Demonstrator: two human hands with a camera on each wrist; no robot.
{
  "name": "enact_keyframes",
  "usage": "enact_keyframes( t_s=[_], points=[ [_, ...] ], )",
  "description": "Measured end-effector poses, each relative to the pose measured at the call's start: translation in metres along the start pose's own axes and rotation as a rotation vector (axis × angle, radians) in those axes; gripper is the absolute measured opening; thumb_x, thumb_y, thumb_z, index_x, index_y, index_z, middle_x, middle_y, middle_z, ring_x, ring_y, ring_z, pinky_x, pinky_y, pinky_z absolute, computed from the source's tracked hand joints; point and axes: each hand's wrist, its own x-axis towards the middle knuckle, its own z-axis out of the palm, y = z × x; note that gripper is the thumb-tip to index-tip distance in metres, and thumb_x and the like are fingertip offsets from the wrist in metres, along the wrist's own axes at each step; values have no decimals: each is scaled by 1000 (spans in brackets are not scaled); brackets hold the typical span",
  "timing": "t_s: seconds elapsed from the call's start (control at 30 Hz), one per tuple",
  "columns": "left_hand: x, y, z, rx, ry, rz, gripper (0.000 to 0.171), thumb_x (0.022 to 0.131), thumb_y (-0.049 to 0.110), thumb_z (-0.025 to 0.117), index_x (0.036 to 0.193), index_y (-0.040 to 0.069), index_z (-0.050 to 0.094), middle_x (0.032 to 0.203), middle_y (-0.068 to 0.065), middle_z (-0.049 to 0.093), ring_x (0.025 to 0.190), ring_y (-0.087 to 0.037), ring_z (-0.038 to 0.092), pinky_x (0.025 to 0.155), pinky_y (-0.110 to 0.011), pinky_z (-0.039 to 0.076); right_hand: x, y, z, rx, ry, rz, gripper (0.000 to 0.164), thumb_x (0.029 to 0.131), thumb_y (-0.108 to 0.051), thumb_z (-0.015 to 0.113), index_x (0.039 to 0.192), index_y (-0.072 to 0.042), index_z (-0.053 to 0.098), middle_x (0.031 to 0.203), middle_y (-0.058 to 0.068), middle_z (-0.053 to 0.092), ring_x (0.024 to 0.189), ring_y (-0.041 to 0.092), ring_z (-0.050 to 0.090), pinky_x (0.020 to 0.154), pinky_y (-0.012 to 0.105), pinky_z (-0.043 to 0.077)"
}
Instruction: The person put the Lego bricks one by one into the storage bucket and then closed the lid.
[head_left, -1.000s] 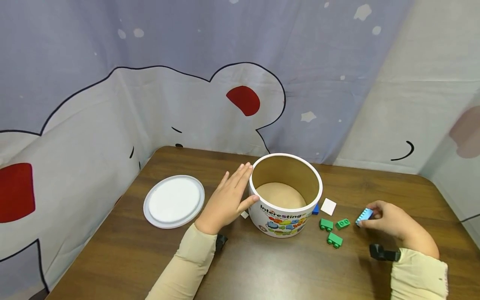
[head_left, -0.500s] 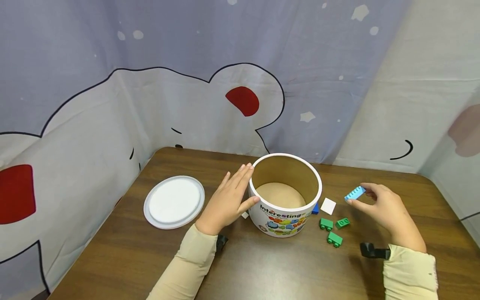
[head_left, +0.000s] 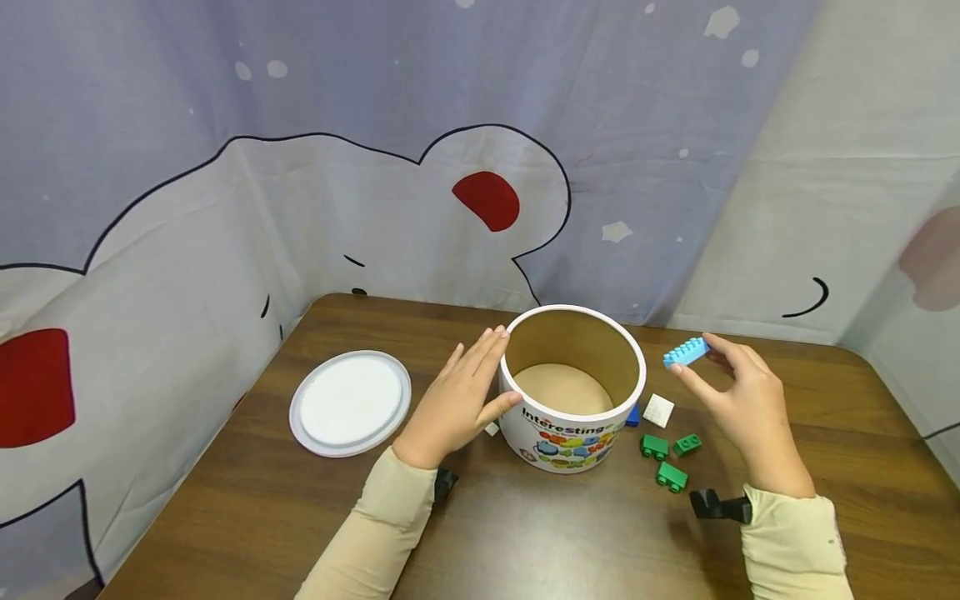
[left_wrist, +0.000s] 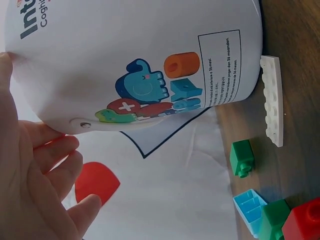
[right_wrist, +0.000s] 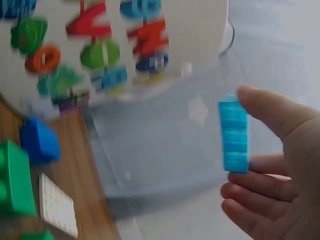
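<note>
Between thumb and fingers, my right hand [head_left: 750, 408] pinches a light blue toy building brick [head_left: 686, 353], raised over the table to the right of a round white bucket. In the right wrist view the long brick [right_wrist: 234, 135] stands on end between thumb and fingertips. The bucket [head_left: 514, 423] is lidless, and its visible floor is bare. My left hand [head_left: 452, 402] lies against the bucket's left side with its fingers extended, fingertips at the rim. The left wrist view shows the printed bucket wall [left_wrist: 100, 50] beside that hand.
Right of the bucket lie several green bricks [head_left: 655, 447], a white studded plate [head_left: 658, 411] and a blue brick [head_left: 633, 416]. A white lid [head_left: 349, 403] sits at left. Beside the bucket, the left wrist view shows a white plate [left_wrist: 273, 102] and a red brick [left_wrist: 303, 220].
My right hand has lifted the light blue brick from the table and carried it leftward and farther back, closer to the bucket. The left hand has stayed at the bucket.
</note>
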Motion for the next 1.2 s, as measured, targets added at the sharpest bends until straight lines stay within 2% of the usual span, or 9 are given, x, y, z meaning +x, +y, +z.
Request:
enact_keyframes(
  t_s=[0.13,0.23,0.3,0.5,0.7,0.83,0.93,1.07,1.2],
  points=[
    [1,0,0,-4,4,4,87,101,69,29,160,5,27,166,-8,27,154,-21,20,124,-50,18,1,-16,6,78,97,-16,57,81,-14,86,131,4,64,118,21,66,105,8,62,89,1,39],
    [2,0,1,1,3,6,87,101,68,29,161,5,26,166,-9,27,154,-22,20,124,-50,19,2,-27,10,143,125,-24,57,80,-9,87,131,3,65,119,19,66,102,-12,53,92,2,41],
    [2,-1,1,6,2,7,86,101,67,32,160,5,26,166,-9,27,154,-22,21,124,-50,19,2,-34,12,181,121,-38,57,80,-7,86,132,3,64,120,18,66,103,-16,51,93,3,42],
    [1,-1,1,11,3,3,80,102,56,49,160,5,27,166,-9,28,154,-22,21,124,-50,20,8,-53,19,231,68,-155,62,77,0,86,134,4,63,122,18,65,107,3,61,96,8,45],
    [0,-1,2,15,2,4,84,102,64,36,160,5,26,166,-9,27,154,-21,20,124,-50,20,18,-71,27,198,18,-232,66,74,-2,89,134,2,63,121,16,66,104,32,68,94,7,45],
    [-1,-2,2,8,-2,1,86,101,67,31,161,5,26,166,-8,27,154,-21,20,124,-49,19,24,-80,34,197,-21,-250,65,74,-5,90,133,3,63,121,17,65,104,34,69,95,12,48],
    [-1,-2,2,7,4,5,85,102,65,35,160,5,26,166,-8,27,154,-21,21,124,-49,20,27,-86,40,211,-70,-247,64,76,-6,89,132,5,62,121,19,65,105,34,69,94,23,53],
    [0,-2,3,7,4,5,84,102,64,36,161,5,25,166,-9,28,154,-22,22,123,-50,21,31,-94,46,198,-188,-201,63,78,-9,88,133,5,61,118,20,64,104,36,69,93,40,57],
    [0,0,2,-5,5,5,85,102,66,33,161,5,26,166,-9,28,153,-23,22,123,-50,21,36,-100,50,127,-344,-138,63,81,-14,87,135,6,59,117,22,64,102,38,69,92,49,57]
  ],
)
